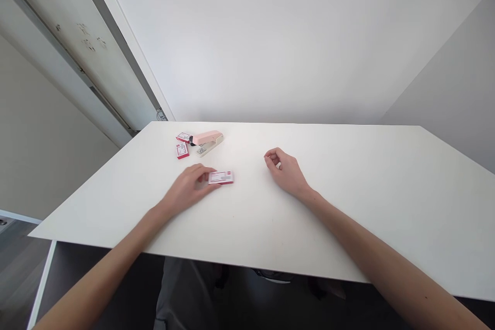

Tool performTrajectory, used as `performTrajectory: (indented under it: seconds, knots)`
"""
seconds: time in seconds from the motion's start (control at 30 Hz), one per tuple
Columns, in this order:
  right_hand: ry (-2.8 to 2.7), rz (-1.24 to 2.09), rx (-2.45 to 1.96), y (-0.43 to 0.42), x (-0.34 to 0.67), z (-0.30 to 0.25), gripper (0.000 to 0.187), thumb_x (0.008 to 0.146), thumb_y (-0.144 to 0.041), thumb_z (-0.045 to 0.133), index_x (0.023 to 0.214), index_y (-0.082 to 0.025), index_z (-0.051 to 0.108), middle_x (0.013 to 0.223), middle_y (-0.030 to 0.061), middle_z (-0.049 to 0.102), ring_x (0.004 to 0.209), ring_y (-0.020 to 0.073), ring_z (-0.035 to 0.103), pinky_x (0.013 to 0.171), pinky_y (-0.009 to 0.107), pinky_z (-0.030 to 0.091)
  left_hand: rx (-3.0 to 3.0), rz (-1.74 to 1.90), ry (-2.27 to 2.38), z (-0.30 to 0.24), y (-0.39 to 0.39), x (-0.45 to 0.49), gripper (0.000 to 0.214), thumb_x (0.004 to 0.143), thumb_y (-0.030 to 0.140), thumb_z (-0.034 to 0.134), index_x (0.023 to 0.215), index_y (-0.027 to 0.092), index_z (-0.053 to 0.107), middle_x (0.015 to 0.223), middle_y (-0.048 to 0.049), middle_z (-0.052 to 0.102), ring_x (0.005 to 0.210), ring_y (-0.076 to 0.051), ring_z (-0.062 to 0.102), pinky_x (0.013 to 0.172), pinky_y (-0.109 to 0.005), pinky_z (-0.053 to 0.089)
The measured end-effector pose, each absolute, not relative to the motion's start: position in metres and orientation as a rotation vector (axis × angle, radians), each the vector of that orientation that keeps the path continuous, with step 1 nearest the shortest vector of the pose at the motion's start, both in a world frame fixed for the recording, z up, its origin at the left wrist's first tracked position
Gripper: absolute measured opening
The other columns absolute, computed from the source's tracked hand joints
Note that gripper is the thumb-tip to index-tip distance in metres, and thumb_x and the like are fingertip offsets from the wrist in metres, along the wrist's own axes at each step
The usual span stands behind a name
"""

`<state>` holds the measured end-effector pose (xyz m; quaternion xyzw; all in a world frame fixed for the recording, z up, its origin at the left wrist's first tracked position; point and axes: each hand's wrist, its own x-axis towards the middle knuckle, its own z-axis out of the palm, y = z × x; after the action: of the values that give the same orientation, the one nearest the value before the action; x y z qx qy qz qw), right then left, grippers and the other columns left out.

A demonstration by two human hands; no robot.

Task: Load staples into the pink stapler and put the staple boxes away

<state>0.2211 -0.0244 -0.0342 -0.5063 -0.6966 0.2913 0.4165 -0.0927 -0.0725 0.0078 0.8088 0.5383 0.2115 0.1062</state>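
My left hand (190,186) lies on the white table (348,206) with its fingers closed on the end of a small red and white staple box (221,178). Farther right, my right hand (284,170) rests on the tabletop with its fingers loosely curled and nothing visible in them. Behind the left hand sits a pink stapler (208,141), with two more small red and white boxes beside it, one (182,150) in front and one (184,137) at its left end.
A white wall rises behind the table. A pale door or cabinet panel (77,46) stands at the back left. Below the table's near edge are dark floor and my grey-clad legs (185,294).
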Motion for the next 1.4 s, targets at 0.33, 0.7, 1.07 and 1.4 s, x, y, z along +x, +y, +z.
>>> performTrajectory:
  seconds: [0.33,0.7,1.07,1.4]
  knots:
    - [-1.951,0.704,-1.265,-0.031,0.223,-0.03,0.017,0.099,-0.034,0.048,0.108,-0.026,0.06,0.092,0.0004,0.071,0.072,0.0163,0.061,0.068,0.031,0.049,2.019,0.703,2.235,0.012,-0.072,-0.176,0.061,0.093,0.059,0.056,0.141,0.021,0.058,0.1,-0.003,0.066,0.077,-0.018,0.059,0.079,-0.033,0.048]
    - [-1.84,0.827,-1.23,-0.034,0.225,-0.031,0.021,0.095,-0.036,0.051,0.105,-0.024,0.065,0.095,0.0016,0.071,0.08,0.0166,0.063,0.072,0.03,0.049,2.228,0.467,2.271,0.01,-0.115,-0.13,0.016,0.099,0.038,0.043,0.09,0.025,0.046,0.075,0.0016,0.057,0.062,-0.018,0.052,0.062,-0.03,0.034]
    - [-1.81,0.747,-1.244,-0.087,0.237,-0.036,0.027,0.095,-0.036,0.047,0.107,-0.022,0.067,0.115,0.0076,0.072,0.105,0.0221,0.067,0.09,0.038,0.054,2.263,0.286,2.256,0.011,-0.147,-0.102,0.018,0.094,0.022,0.04,0.077,0.024,0.038,0.061,0.0024,0.043,0.055,-0.018,0.042,0.061,-0.03,0.022]
    - [-2.116,0.248,-1.851,-0.151,0.251,-0.051,0.071,0.108,-0.055,0.022,0.165,-0.015,0.035,0.175,0.0118,0.019,0.164,0.028,0.012,0.132,0.048,0.009,2.156,0.337,2.301,0.014,-0.173,-0.084,0.04,0.099,0.037,0.041,0.063,0.021,0.046,0.061,-0.0023,0.052,0.057,-0.018,0.048,0.063,-0.03,0.02]
